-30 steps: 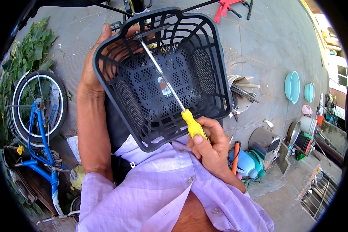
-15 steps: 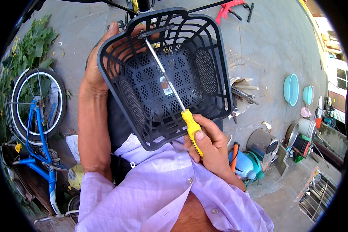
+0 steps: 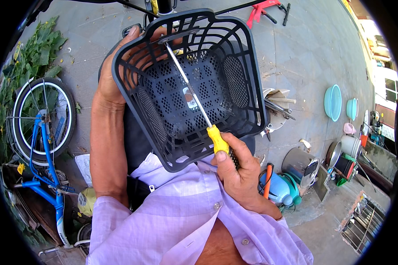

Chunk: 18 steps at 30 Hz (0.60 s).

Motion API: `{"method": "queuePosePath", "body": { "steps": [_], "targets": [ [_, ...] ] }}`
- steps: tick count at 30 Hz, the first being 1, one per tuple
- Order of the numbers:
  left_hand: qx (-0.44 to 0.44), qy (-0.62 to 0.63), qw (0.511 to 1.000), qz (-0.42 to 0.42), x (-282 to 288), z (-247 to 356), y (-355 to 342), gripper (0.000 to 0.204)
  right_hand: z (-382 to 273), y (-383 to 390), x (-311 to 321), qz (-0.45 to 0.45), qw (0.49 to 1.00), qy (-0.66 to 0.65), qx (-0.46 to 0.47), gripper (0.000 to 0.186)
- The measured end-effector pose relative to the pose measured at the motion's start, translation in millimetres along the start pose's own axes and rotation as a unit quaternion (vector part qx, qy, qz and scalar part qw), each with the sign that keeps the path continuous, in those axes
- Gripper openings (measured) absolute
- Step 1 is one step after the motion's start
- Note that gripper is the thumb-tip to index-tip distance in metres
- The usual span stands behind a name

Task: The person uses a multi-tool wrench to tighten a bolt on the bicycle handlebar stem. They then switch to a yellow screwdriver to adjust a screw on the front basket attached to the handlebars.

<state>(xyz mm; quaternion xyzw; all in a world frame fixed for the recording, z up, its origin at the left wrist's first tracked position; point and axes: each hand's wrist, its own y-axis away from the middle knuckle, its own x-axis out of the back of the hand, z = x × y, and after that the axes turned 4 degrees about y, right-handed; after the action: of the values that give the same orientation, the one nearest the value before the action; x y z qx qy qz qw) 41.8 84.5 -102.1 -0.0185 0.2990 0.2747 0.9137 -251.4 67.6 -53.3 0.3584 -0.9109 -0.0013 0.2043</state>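
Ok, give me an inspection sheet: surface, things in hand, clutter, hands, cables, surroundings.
Surface: grey paving, small debris scattered on it.
Things in hand: black basket, opening toward the camera; yellow-handled screwdriver, tip at a dark plate on the basket's wall.
Clutter: metal tools, right of the basket.
Hands: left hand against the basket's outside; right hand grips the screwdriver.
Cables: dark lines at top; cables or bars, cannot tell.
Surroundings: blue bicycle, leafy plants, turquoise basin.

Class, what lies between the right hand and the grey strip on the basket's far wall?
The screwdriver, running across the inside of the basket; the head view shows its tip at the strip.
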Motion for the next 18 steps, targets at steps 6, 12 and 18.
{"method": "queuePosePath", "body": {
  "steps": [6,12,18],
  "targets": [
    [-0.022,-0.034,0.999,-0.018,-2.0,2.3,0.2,0.049,-9.1,1.6,5.5,-0.039,0.971,-0.177,-0.159,0.037],
    [-0.018,-0.028,0.999,-0.032,-4.3,6.7,0.8,0.046,-10.1,-1.7,7.5,-0.060,0.896,-0.353,-0.263,0.040],
    [-0.027,-0.017,0.999,-0.025,0.9,3.3,-0.4,0.042,-10.6,-2.7,6.2,-0.049,0.944,-0.256,-0.203,0.039]
  ]
}}
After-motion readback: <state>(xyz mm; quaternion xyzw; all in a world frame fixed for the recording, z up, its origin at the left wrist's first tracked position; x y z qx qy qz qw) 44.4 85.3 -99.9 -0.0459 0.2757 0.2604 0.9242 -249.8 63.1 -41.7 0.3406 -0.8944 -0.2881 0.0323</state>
